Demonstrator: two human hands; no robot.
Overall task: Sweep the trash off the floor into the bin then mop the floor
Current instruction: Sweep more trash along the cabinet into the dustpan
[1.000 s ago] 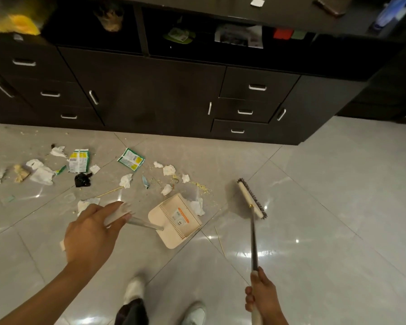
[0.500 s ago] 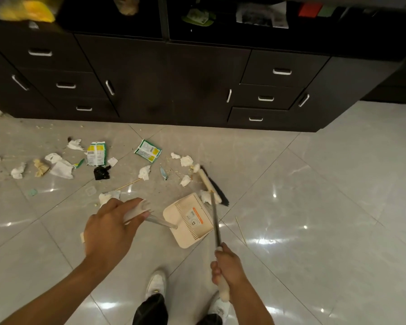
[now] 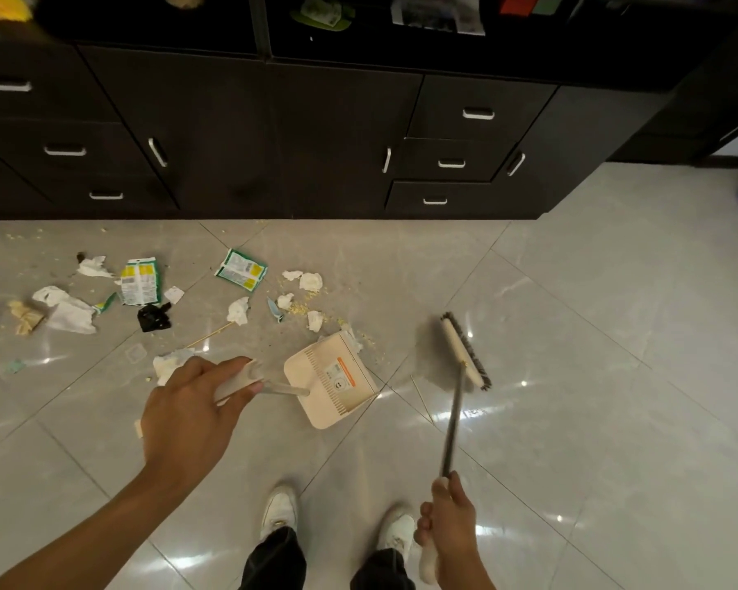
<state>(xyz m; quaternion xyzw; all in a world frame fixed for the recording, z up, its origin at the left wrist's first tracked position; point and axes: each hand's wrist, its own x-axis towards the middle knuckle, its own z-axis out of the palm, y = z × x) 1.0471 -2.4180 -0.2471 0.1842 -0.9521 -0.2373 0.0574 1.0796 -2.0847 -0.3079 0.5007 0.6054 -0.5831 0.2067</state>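
My left hand [image 3: 188, 413] grips the handle of a cream dustpan [image 3: 331, 383] that sits on the grey tiled floor with its mouth toward the trash. My right hand [image 3: 450, 532] grips the long handle of a broom whose cream brush head [image 3: 465, 350] is to the right of the dustpan, apart from it. Trash lies scattered at the left and centre: crumpled white tissues [image 3: 238, 310], two green and yellow wrappers [image 3: 139, 281], a black scrap [image 3: 154, 318], a thin wooden stick [image 3: 212, 334] and yellowish crumbs [image 3: 301, 307].
A long dark cabinet [image 3: 329, 134] with drawers and metal handles runs along the far edge of the floor. My white shoes [image 3: 278, 511] stand just below the dustpan. Bare glossy tiles [image 3: 614, 376] stretch to the right. A second thin stick [image 3: 420, 396] lies beside the dustpan.
The broom head swung from the trash at the dustpan's mouth out to the right. My right hand moved right with it. The dustpan and left hand stayed in place.
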